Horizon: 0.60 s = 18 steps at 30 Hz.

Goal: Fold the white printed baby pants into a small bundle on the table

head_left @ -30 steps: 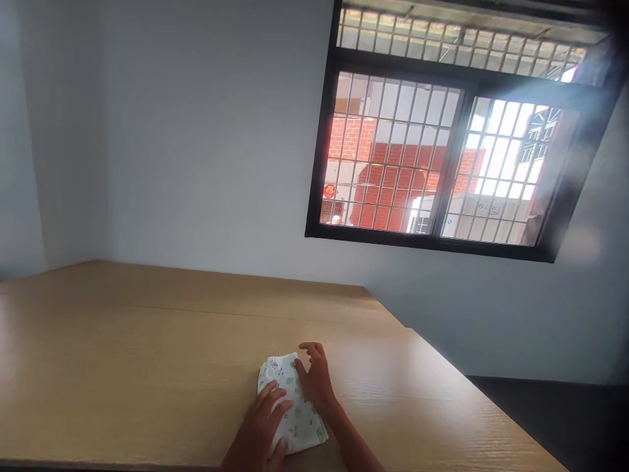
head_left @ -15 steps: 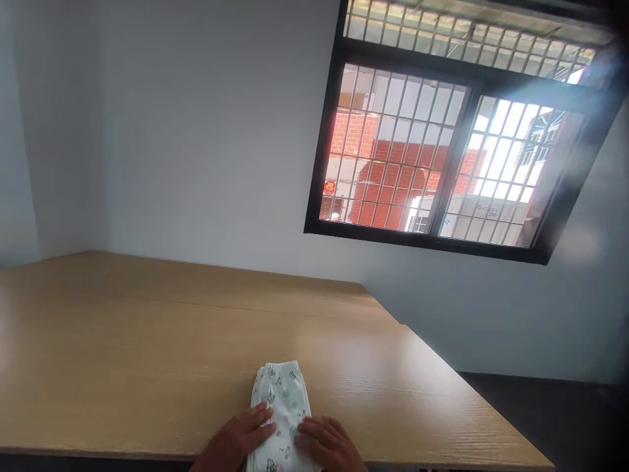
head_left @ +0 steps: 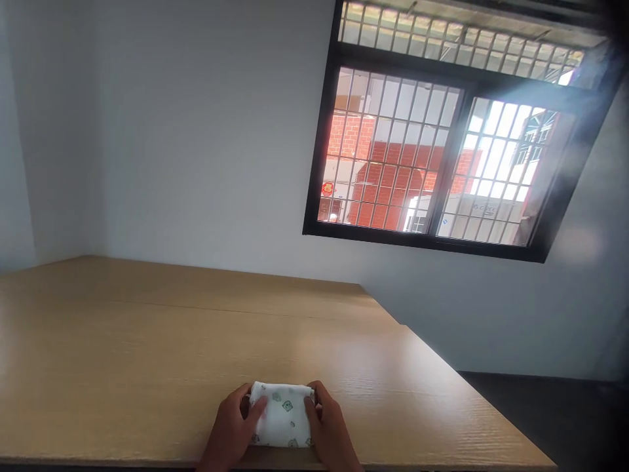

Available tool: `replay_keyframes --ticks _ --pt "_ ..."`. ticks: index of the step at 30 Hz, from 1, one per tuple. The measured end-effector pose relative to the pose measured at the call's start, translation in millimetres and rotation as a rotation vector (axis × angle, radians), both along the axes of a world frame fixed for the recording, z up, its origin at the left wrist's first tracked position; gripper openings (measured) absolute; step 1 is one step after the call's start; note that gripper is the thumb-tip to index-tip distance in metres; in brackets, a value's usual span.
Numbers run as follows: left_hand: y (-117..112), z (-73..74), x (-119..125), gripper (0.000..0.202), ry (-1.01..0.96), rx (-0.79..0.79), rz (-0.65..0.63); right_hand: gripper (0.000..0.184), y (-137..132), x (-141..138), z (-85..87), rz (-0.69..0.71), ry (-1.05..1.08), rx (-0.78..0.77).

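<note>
White printed cloth [head_left: 282,416] is folded shorter than in the last frame, now a compact bundle between both hands' fingers [head_left: 258,406]. Left hand [head_left: 230,423] and right hand [head_left: 331,426] grasp its opposite ends. Bundle sits on the surface [head_left: 147,367], near the front edge.

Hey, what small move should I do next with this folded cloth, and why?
Probably press the folded printed cloth flat against the wooden table: your left hand and right hand grip its two ends, and its top looks slightly puffed.
</note>
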State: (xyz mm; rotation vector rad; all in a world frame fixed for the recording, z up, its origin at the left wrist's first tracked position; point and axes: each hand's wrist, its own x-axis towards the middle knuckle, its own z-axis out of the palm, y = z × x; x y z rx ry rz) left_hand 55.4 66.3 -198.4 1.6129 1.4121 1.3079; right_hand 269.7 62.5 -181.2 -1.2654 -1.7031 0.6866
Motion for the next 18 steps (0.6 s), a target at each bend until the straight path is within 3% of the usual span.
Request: replay_keyframes --ticks 4,8,9,11,14,16,18 --pt "5.0 2.4 2.4 0.045 0.147 0.016 0.052 0.017 7.7 0.2 -7.4 -0.137 -0.16 0.085" --pt "-1.4 -1.8 0.3 0.046 0.278 0.208 0.273 0.027 7.8 1.7 -11.5 -0.202 -0.172 0.167" --pt "-3.7 -7.2 -0.8 0.044 0.335 0.28 0.268 0.028 6.3 1.7 -13.4 -0.236 -0.167 0.209" --pt "-7.1 -24.7 -2.5 0.037 0.488 0.406 0.138 0.025 1.8 -0.3 -21.1 -0.309 -0.167 0.336" --pt "-6.6 -61.0 -0.3 0.034 0.79 0.623 -0.043 0.025 -5.4 -9.2 -43.5 -0.378 -0.201 0.612" --pt "-4.3 -81.7 5.6 0.039 0.965 0.797 0.009 0.032 -8.1 -17.8 -61.1 -0.334 -0.287 0.785" --pt "-3.7 -92.4 12.7 0.051 1.08 0.906 0.141 0.043 -8.6 -26.1 -74.7 -0.236 -0.438 0.905"
